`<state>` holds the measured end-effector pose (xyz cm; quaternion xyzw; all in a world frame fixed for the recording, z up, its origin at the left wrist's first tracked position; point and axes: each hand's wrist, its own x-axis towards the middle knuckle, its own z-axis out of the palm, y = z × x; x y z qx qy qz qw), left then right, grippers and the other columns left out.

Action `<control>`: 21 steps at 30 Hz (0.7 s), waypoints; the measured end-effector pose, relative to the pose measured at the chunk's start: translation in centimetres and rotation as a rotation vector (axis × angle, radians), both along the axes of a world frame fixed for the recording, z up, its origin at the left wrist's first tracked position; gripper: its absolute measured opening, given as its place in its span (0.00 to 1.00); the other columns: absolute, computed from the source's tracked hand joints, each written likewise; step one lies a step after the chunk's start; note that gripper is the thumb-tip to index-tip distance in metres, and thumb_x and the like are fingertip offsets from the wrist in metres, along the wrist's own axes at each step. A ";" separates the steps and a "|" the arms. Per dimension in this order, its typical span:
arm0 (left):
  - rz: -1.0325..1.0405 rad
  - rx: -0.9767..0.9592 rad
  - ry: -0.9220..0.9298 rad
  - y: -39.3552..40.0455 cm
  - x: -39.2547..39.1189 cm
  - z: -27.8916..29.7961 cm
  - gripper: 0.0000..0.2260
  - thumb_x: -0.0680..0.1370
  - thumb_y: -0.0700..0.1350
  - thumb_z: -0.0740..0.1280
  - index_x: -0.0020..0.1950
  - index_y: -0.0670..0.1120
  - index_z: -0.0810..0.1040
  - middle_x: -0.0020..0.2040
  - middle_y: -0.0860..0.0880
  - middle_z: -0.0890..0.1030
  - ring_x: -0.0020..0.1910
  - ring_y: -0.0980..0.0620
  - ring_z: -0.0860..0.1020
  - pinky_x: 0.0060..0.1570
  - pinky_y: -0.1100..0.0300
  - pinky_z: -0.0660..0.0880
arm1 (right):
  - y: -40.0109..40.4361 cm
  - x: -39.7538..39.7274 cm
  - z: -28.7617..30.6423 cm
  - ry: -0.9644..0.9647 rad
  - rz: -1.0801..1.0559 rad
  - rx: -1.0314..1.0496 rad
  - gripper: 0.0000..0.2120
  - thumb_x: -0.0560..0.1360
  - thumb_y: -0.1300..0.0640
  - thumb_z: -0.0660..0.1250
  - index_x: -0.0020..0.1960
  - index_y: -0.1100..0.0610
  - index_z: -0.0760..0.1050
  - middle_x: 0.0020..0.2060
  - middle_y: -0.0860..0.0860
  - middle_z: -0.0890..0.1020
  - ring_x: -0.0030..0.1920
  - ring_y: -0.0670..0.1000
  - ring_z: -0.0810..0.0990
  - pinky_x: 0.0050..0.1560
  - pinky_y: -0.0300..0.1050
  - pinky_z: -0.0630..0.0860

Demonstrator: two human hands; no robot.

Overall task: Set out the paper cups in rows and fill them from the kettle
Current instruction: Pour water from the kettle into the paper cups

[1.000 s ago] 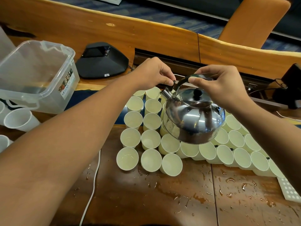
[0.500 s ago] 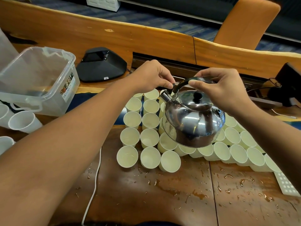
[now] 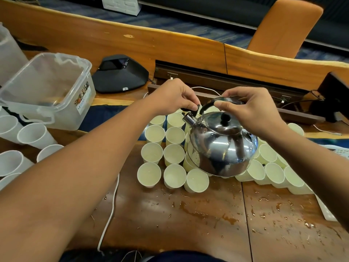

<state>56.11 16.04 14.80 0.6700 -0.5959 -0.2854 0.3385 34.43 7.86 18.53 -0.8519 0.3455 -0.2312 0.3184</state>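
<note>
1. Kettle (image 3: 222, 146) held aloft between both hands, above the cups, spout (image 3: 189, 119) aimed left and away; compared with a second ago it hangs in much the same spot over the rows, hardly tilted further; no stream shows at the spout.

2. Right hand (image 3: 251, 108) curls its fingers round the black handle (image 3: 224, 100) and carries the weight; left hand (image 3: 175, 97) pinches the small black cap (image 3: 194, 108) just above the spout, same pinch as a moment back.

3. My read: the cap is being held open ready for a pour; filling looks under way rather than finished, since several paper cups (image 3: 173, 153) below the left hand show only a little water, if any.

4. Cups stand rim to rim in rows beneath and to either side of the kettle; those under the right wrist lean in the wide lens, so their fill is hard to judge.

5. Kettle itself: polished steel, squat and rounded, black knob (image 3: 225, 118) on a seated lid; droplets cling to its base.

6. Table (image 3: 188, 224) nearer than the hands is spattered with spilled water; a steadier pour seems wise.
</note>
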 end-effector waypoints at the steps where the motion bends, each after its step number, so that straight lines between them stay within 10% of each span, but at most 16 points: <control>1: 0.000 0.003 0.003 0.1 0.0 -0.1 0.06 0.74 0.43 0.75 0.48 0.53 0.86 0.37 0.61 0.84 0.40 0.64 0.81 0.44 0.69 0.75 | 0.0 0.0 0.0 0.000 0.002 0.004 0.10 0.70 0.45 0.77 0.47 0.49 0.83 0.37 0.46 0.83 0.35 0.40 0.78 0.39 0.40 0.73; 21: 0.014 0.009 0.000 0.3 -0.3 -0.9 0.06 0.75 0.43 0.74 0.50 0.52 0.86 0.36 0.64 0.81 0.38 0.71 0.78 0.36 0.79 0.69 | 0.3 0.2 0.3 0.104 0.032 -0.066 0.16 0.71 0.45 0.75 0.54 0.52 0.83 0.51 0.48 0.83 0.54 0.48 0.80 0.52 0.46 0.76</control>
